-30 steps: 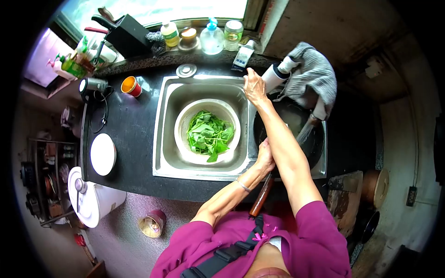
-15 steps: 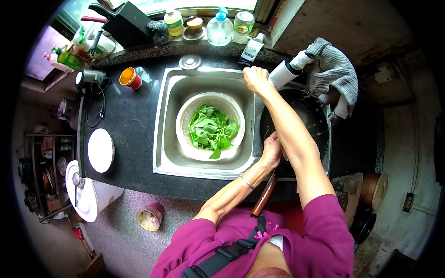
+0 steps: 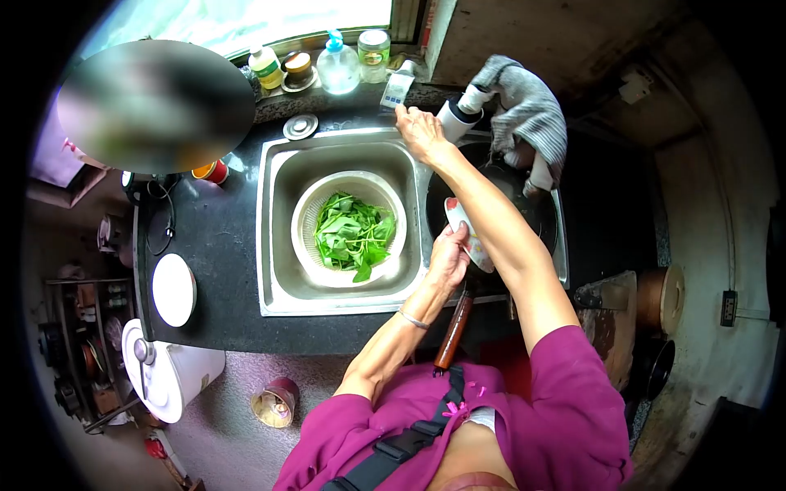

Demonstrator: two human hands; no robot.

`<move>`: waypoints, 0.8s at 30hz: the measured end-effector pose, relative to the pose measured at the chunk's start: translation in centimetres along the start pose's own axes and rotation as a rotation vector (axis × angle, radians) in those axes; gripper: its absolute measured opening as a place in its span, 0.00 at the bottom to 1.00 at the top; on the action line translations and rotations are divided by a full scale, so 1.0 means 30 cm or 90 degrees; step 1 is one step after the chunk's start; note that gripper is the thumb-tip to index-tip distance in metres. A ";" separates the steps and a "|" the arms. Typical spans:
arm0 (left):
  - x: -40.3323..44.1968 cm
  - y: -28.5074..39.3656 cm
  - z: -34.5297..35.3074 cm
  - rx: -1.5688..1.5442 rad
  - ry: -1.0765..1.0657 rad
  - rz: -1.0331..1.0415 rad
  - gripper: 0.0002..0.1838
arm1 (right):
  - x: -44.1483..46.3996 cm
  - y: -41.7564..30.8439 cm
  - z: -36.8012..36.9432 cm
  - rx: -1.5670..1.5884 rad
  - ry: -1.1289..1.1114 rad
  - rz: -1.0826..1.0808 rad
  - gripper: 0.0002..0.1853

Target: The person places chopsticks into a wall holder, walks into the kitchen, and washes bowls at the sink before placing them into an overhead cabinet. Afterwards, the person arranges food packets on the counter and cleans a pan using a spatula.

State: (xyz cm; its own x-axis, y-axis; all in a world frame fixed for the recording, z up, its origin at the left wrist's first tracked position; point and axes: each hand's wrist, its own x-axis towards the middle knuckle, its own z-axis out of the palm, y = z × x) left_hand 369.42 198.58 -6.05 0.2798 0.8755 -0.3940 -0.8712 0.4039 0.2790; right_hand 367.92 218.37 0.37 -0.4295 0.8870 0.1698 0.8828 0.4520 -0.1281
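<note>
- White dish [image 3: 173, 290]: one, oval in this view, by the bench's [image 3: 221, 282] left edge.
- Red cup [image 3: 214, 171]: one, orange inside, toward the bench's back left corner, partly covered by a blurred patch.
- Colander [image 3: 301, 245]: one, pale, inside the sink's [image 3: 265, 274] left basin; one heap of leafy greens [image 3: 352, 233] in it, leaves too tangled to count.
- Right hand [image 3: 421, 135]: one, fingers curled, at the sink's back edge just beside the white tap [image 3: 457, 120]; whether it grips anything cannot be told.
- Left hand [image 3: 448, 255]: one, closed on the patterned bowl.
- Patterned bowl [image 3: 476, 247]: one, white with coloured marks, tilted over the pan toward the bench's front edge, partly behind the right forearm. Judged light, stiff and smooth, slippery if wet, liable to chip if ceramic. Best held at rim and wall, thumb opposing fingers.
- Dark pan [image 3: 540, 221]: one, at the sink's right side; its single brown handle [image 3: 454, 331] passes the bench's front edge.
- Grey cloth [image 3: 532, 106]: one, soft, draped beyond the tap.
</note>
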 end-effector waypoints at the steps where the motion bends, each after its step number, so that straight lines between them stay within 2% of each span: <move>1: 0.000 -0.006 -0.004 -0.034 -0.024 -0.009 0.13 | -0.021 -0.004 -0.022 0.023 0.045 -0.014 0.09; 3: -0.009 -0.011 -0.011 -0.068 -0.060 -0.028 0.17 | -0.093 -0.010 -0.055 0.086 0.136 -0.062 0.07; 6: 0.006 -0.032 -0.065 -0.036 -0.022 -0.037 0.17 | -0.268 -0.020 -0.140 0.159 0.147 -0.097 0.07; 9: -0.047 -0.004 -0.045 -0.054 -0.029 -0.015 0.09 | -0.459 0.030 -0.204 0.152 0.181 -0.110 0.08; 10: -0.073 0.018 0.003 -0.012 0.031 -0.035 0.07 | -0.512 0.063 -0.192 0.161 0.200 -0.125 0.10; 12: 0.007 0.031 -0.205 -0.007 -0.109 -0.109 0.10 | -0.630 0.128 -0.205 0.166 0.235 -0.139 0.11; 14: -0.039 0.036 -0.080 0.061 0.102 -0.011 0.07 | -0.717 0.184 -0.229 0.185 0.250 -0.086 0.12; 15: -0.007 0.063 -0.176 0.102 0.032 -0.031 0.07 | -0.746 0.229 -0.197 0.202 0.309 -0.064 0.12; 16: -0.048 0.081 -0.092 0.066 0.073 -0.049 0.07 | -0.757 0.259 -0.202 0.188 0.320 -0.030 0.12; 18: -0.057 0.113 -0.129 0.134 0.029 -0.010 0.13 | -0.778 0.316 -0.233 0.366 0.494 0.000 0.10; 19: -0.074 0.124 -0.079 0.096 0.044 -0.025 0.16 | -0.799 0.340 -0.262 0.356 0.509 0.020 0.10; 20: -0.097 0.121 -0.033 0.081 0.126 0.001 0.17 | -0.820 0.362 -0.289 0.665 0.450 0.137 0.09; 21: -0.102 0.129 -0.046 0.069 0.074 -0.027 0.18 | -0.839 0.381 -0.304 0.975 0.368 0.247 0.09; 22: -0.100 0.164 -0.073 0.054 0.024 -0.052 0.18 | -0.849 0.410 -0.294 1.148 0.396 0.268 0.09; 23: -0.089 0.203 -0.102 0.001 -0.049 -0.127 0.18 | -0.846 0.443 -0.219 1.072 0.358 0.274 0.09; 24: -0.095 0.218 -0.107 -0.020 -0.075 -0.145 0.18 | -0.851 0.473 -0.124 0.999 0.315 0.277 0.09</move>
State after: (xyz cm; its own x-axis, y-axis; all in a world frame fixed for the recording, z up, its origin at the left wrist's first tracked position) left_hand 361.64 197.88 -5.90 0.5143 0.7882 -0.3381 -0.7916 0.5879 0.1665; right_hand 392.12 201.79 -2.16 0.1389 0.9862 0.0904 -0.2420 0.1223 -0.9625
